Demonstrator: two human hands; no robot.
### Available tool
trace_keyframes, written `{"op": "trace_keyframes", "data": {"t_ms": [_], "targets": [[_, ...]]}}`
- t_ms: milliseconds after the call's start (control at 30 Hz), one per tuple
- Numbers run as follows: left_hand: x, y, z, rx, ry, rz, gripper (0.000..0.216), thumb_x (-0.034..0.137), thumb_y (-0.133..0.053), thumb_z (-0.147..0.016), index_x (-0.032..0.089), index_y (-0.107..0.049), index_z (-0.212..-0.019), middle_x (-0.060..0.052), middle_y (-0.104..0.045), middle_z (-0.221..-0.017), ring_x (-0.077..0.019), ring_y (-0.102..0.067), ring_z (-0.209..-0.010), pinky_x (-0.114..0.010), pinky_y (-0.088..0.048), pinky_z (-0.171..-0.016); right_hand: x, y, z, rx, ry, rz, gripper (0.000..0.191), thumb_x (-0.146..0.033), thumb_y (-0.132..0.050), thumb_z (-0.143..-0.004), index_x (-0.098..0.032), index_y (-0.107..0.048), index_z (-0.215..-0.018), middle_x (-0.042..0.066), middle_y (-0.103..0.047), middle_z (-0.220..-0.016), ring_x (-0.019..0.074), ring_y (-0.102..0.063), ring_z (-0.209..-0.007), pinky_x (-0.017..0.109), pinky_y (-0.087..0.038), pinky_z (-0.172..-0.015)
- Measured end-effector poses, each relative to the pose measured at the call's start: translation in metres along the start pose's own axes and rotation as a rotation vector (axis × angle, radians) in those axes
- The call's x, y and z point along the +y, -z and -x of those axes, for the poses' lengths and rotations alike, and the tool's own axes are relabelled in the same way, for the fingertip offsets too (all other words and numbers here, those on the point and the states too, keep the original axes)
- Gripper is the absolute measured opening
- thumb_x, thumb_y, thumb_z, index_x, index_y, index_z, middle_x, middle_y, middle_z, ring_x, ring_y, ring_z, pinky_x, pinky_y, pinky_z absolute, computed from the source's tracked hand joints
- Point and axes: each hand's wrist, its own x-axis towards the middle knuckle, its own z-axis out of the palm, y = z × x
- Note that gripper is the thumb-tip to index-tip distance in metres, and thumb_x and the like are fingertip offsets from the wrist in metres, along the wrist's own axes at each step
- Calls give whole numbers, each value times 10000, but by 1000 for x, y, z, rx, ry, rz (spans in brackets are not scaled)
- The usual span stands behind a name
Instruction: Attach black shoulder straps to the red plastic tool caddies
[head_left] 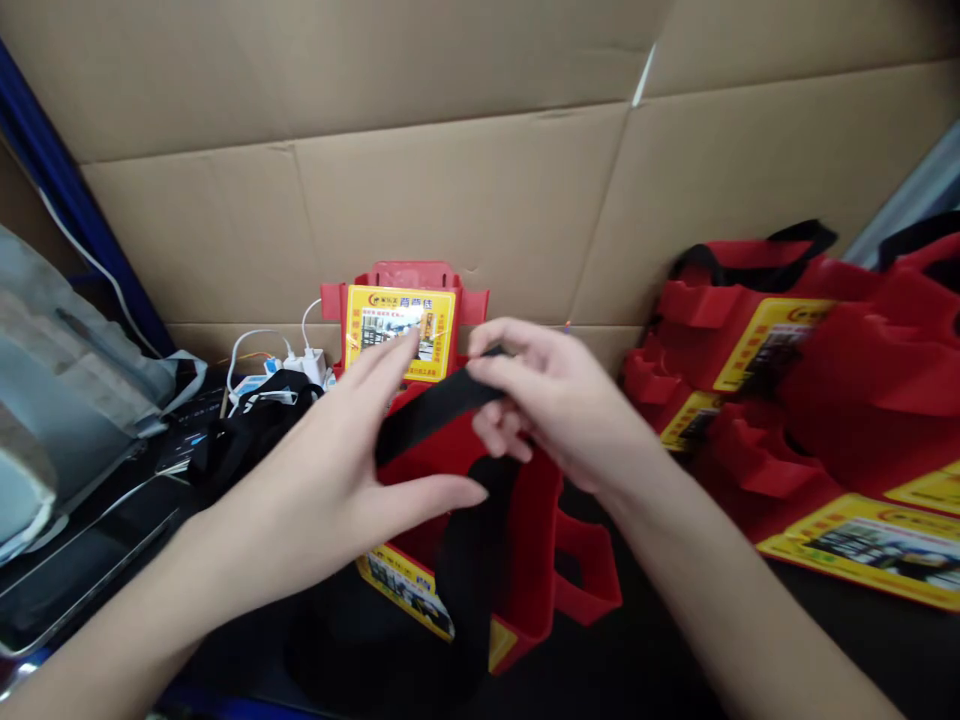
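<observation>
I have the right hand (536, 390) pinching a flat black fabric strap (435, 408) between thumb and curled fingers, near clock centre. My left hand (337, 455), toward eight o'clock, is spread wide; I can't tell whether its palm touches the strap. Below, toward six, sits an open red plastic box (534, 570); yellow-labelled red plastic boxes (840, 380) cluster at three.

**Center bin: hands and strap in the way**

Black strap (442, 405) and both hands (left hand (345, 450), right hand (547, 385)) over red bin (536, 570). Far: cardboard wall (450, 210). Left: phone (94, 560). Right: gap of black tabletop (645, 650), then red bin stack (750, 450).
</observation>
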Motion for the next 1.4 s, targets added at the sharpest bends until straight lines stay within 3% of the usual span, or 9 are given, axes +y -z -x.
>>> {"op": "trace_keyframes", "data": {"t_ms": [100,200,333,500,767,967,1167,1267,1400], "targets": [[14,-9,-20,-1,-92,54,440,344,-569,-795,261,-515,-1223,-42,-532,-1247,-248,-504,-1126,-357,-430,-937,5,-14,3,-96,25,99,48,-182,-474,-788,-172,-452,-828,-67,-463,-459,48,-423,-343,152,-298,-319],[9,-9,-23,5,-49,-6,261,280,-505,-834,237,-632,-1058,-32,-656,-1030,-207,-609,-927,-306,-465,-837,9,1,-4,-99,116,198,151,-202,-460,-807,-158,-452,-951,-28,-551,-580,65,-489,-462,162,-340,-381],[-16,-6,-18,-99,188,-187,243,277,-457,-835,183,-661,-928,-52,-692,-823,-208,-632,-714,-305,-465,-671,21,32,-19,-148,229,511,319,-300,-550,-782,-159,-491,-1063,40,-621,-839,120,-563,-746,233,-439,-623],[-34,-19,-21,-187,304,-346,165,251,-437,-809,149,-562,-770,-72,-638,-637,-217,-612,-632,-307,-426,-600,28,36,-23,-337,117,809,299,-367,-535,-793,-157,-628,-985,22,-617,-741,108,-507,-622,250,-389,-598],[-37,-34,-30,-255,244,-206,71,191,-439,-807,175,-412,-744,-40,-592,-603,-165,-587,-545,-257,-401,-541,35,36,-29,-447,-5,579,304,-318,-479,-816,-168,-652,-1016,45,-658,-924,151,-576,-812,267,-441,-715],[-49,-43,-30,-247,212,-67,155,194,-492,-771,190,-372,-869,2,-557,-549,-153,-536,-469,-217,-317,-429,70,17,-42,-470,109,455,232,-232,-533,-763,-147,-673,-928,36,-659,-868,153,-577,-808,258,-442,-677],[-38,-23,-28,-305,181,-270,250,254,-521,-752,181,-449,-980,-95,-619,-880,-239,-604,-782,-294,-424,-618,64,25,-41,-362,210,699,198,-140,-482,-749,-129,-665,-823,34,-633,-766,119,-537,-687,218,-370,-587],[-33,-11,-27,-406,137,-237,235,174,-415,-787,201,-518,-996,-78,-625,-975,-226,-596,-874,-300,-434,-703,53,35,-37,-247,223,915,235,-103,-438,-742,-144,-664,-793,48,-646,-772,125,-542,-684,222,-353,-592],[-37,-9,-25,-425,102,-137,353,155,-398,-778,233,-542,-1090,-53,-618,-1062,-215,-583,-942,-288,-433,-756,47,39,-34,-167,161,1131,227,-163,-438,-781,-182,-662,-807,68,-662,-808,149,-568,-662,234,-348,-545]]}}
